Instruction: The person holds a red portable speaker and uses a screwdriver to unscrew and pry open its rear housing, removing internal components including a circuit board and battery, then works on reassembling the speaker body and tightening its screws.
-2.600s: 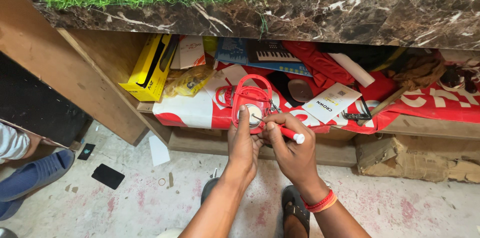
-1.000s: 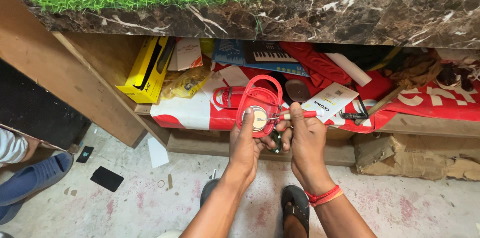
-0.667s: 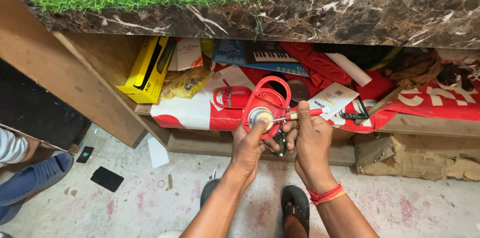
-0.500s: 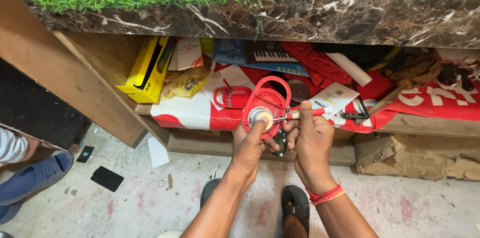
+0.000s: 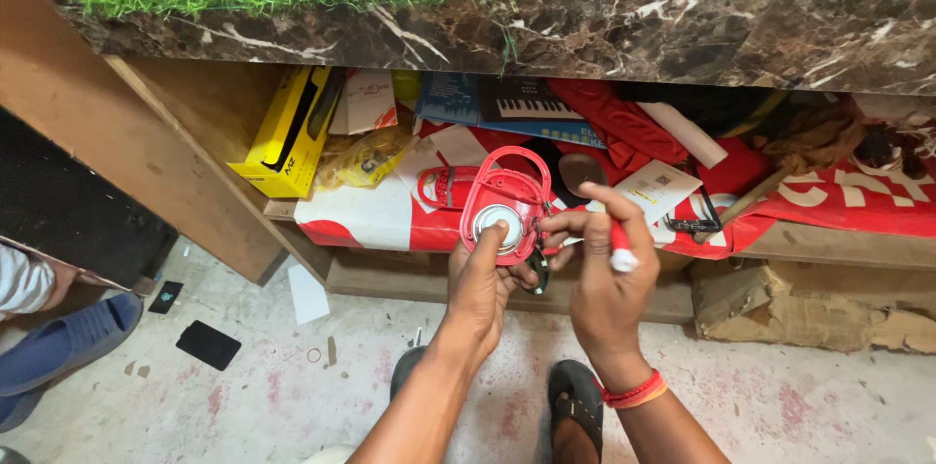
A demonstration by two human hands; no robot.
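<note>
Centre frame, my left hand [image 5: 485, 281] grips the red torch [image 5: 504, 211]; right hand [image 5: 606, 274], fingers [image 5: 624, 220] pinching a screwdriver [image 5: 618, 248]. I'm working its rim; next needs a steady tip.

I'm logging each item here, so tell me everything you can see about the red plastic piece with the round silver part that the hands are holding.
The red plastic casing is a flat shell with a looped handle at its top and a round silver disc set in its face. It looks like moulded plastic, and it is held upright before the cluttered shelf. The left hand grips its lower edge from beneath. The right hand, holding a red-handled tool, touches its right edge. Its back is hidden.
</note>
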